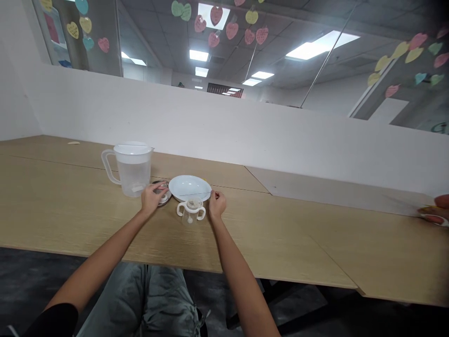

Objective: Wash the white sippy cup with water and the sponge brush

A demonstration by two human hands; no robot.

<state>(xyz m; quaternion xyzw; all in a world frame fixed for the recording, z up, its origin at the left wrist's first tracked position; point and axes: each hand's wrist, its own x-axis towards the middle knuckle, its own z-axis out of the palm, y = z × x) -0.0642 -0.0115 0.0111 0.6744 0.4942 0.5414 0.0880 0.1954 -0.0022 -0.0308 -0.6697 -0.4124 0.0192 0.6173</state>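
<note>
Two legs in grey-green cargo trousers (140,299) show below the near edge of the bench (266,238). The left hand (152,197) is partly closed, its fingers curled over a round metal disc (162,193) and apparently holding it down on the bench; the disc may be a lid, but this cannot be confirmed. The right hand (217,204) has its fingertips drawn together at the near right rim of a white plate (189,186). They are touching or just beside the rim, and it cannot be determined whether they have hold of it. A clear two-handled training cup (191,211) with white handles stands upright between the hands, just in front of the plate. The disc lies between the plate and a clear plastic measuring jug (133,171), which stands upright with a handle on its left and appears to contain water. Well to the right, another person's hand (435,210) enters at the bench's right edge, holding something small and yellow that cannot be identified. A white partition (210,121) runs along the far edge of the bench, and paper hearts (231,30) hang on glass beyond it.
</note>
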